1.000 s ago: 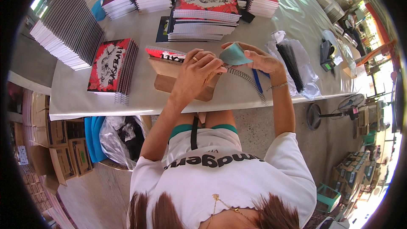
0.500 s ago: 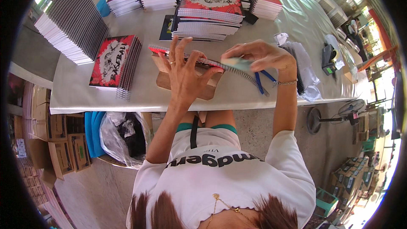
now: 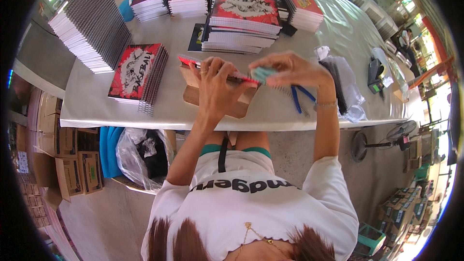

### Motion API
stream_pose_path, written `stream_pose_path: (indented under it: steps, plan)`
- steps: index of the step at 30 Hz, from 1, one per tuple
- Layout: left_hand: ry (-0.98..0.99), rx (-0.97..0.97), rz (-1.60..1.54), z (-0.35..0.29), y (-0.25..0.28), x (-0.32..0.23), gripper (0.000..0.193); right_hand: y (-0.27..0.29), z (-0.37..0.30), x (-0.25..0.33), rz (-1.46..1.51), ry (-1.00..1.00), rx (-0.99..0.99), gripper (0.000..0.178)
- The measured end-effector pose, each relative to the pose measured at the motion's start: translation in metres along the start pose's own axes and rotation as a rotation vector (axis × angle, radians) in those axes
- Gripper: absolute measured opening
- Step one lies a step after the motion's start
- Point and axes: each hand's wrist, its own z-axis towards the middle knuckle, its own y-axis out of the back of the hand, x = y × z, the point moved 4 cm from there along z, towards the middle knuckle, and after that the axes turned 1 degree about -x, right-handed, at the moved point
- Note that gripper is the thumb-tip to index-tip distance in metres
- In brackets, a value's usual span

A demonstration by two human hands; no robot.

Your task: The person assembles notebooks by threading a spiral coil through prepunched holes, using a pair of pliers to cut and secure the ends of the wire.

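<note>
My left hand [image 3: 216, 84] presses a red-covered notebook [image 3: 187, 60] with its fingers closed over the bound edge. The notebook leans on a brown wooden stand [image 3: 238, 108]. At the notebook's right end, my right hand [image 3: 295, 69] pinches a small teal pad-like piece [image 3: 262, 73]; motion smears it, so its kind is unclear. A metal spiral coil [image 3: 282, 90] runs out from that end, partly hidden and blurred below my right hand. Blue-handled pliers [image 3: 300, 99] lie on the table by my right wrist.
Finished spiral notebooks [image 3: 136, 73] lie at the left beside a tall notebook stack [image 3: 92, 24]. Further notebook piles [image 3: 241, 26] stand at the back. Dark coils [image 3: 337, 84] on plastic wrap and a black tape dispenser [image 3: 375, 75] are at the right of the white-covered table [image 3: 164, 111].
The left hand's raised fingers have come down onto the notebook. My right hand still holds the teal piece at its end. Less of the coil shows beyond the notebook.
</note>
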Motion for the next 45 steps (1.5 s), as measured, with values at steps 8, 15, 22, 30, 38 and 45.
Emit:
stream_pose_path:
  steps: [8,15,22,30,38,45]
  plan:
    - [0.090,0.057,-0.148,0.003,0.001,0.002,0.037,-0.006,0.016,-0.018,-0.238,0.005,-0.029,0.052]
    - [0.023,0.045,-0.072,0.004,0.006,-0.002,0.034,0.007,0.028,-0.013,-0.414,-0.017,-0.040,0.054]
    - [-0.007,-0.024,-0.108,0.003,0.009,0.004,0.033,-0.012,0.017,0.021,-0.188,0.088,0.025,0.051]
    - [-0.006,-0.027,-0.223,0.011,0.007,0.002,0.045,-0.013,0.017,0.044,-0.505,0.270,-0.111,0.056]
    - [0.043,-0.040,-0.206,0.004,0.008,0.004,0.069,-0.013,0.056,0.017,-0.670,0.033,-0.142,0.058]
    - [-0.003,-0.037,-0.113,0.004,0.014,-0.006,0.079,-0.010,0.038,0.001,-0.476,0.011,-0.239,0.059]
